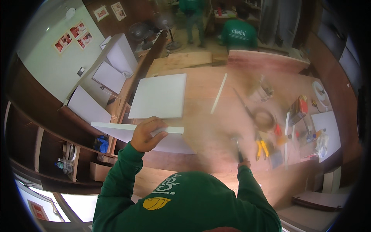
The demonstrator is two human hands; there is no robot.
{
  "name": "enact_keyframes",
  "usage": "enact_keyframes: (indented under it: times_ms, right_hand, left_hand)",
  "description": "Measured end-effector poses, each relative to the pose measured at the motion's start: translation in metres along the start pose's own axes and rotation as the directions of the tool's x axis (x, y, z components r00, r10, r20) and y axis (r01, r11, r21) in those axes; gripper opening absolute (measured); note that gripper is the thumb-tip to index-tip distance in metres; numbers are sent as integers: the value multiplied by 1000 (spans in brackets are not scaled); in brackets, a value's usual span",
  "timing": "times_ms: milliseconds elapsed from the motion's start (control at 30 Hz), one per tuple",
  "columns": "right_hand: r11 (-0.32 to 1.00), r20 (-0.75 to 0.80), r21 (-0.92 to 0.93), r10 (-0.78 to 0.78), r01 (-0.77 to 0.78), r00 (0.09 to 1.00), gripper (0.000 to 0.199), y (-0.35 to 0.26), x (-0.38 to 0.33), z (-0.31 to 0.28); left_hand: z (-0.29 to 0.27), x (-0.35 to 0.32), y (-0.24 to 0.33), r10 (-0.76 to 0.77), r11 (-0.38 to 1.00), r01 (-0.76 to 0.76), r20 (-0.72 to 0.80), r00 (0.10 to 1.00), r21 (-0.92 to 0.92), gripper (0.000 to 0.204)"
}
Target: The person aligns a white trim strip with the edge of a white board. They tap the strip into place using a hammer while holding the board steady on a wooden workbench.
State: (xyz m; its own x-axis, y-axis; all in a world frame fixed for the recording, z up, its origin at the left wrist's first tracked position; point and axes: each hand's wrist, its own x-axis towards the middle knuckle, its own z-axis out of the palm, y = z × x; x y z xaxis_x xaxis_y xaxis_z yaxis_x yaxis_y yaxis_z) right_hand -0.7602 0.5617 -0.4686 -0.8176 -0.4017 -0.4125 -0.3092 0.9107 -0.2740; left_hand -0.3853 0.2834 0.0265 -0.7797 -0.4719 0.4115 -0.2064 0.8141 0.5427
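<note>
My left hand [148,134] is closed over the upper edge of a white panel [176,130], which stands on its long edge at the near left of the workbench. Thumb and fingers lie on opposite sides of that edge. At the near right, my right hand [244,164] is wrapped round the dark handle of a hammer [238,149]. The hammer's head points away from me, over the wooden benchtop [208,135]. Beyond the upright panel, a second white board [160,96] lies flat. Pliers with yellow handles [262,149] rest just right of the hammer.
A thin white strip [219,93] lies mid-bench. To the right are a tape-like roll [265,119], a red tin [298,109] and a white panel [329,125]. Shelving [58,149] stands left. Two people in green [239,34] are beyond the bench, near a fan [140,31].
</note>
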Motion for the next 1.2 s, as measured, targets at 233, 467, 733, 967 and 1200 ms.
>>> enact_keyframes:
  times_ms: [233, 467, 733, 967, 1200]
  right_hand:
    - [998, 7, -57, 29, -28, 1000, 43, 1, 0, 1]
    - [999, 12, -40, 33, -32, 999, 41, 0, 3, 2]
    - [999, 32, -9, 48, -48, 998, 40, -7, -7, -13]
    - [999, 63, -8, 39, -38, 997, 40, -12, -13, -21]
    - [997, 26, -76, 25, -23, 999, 40, -11, -9, -12]
  left_hand:
    - [2, -3, 2, 11, 1000, -10, -42, 999, 20, 25]
    - [-7, -3, 4, -132, 989, 136, 75, 988, -59, 18]
    - [-7, 8, -2, -382, 883, 425, 218, 898, -202, 7]
    - [0, 3, -2, -293, 938, 303, 85, 952, -166, 8]
    - [5, -8, -10, -103, 987, 116, -113, 988, 112, 11]
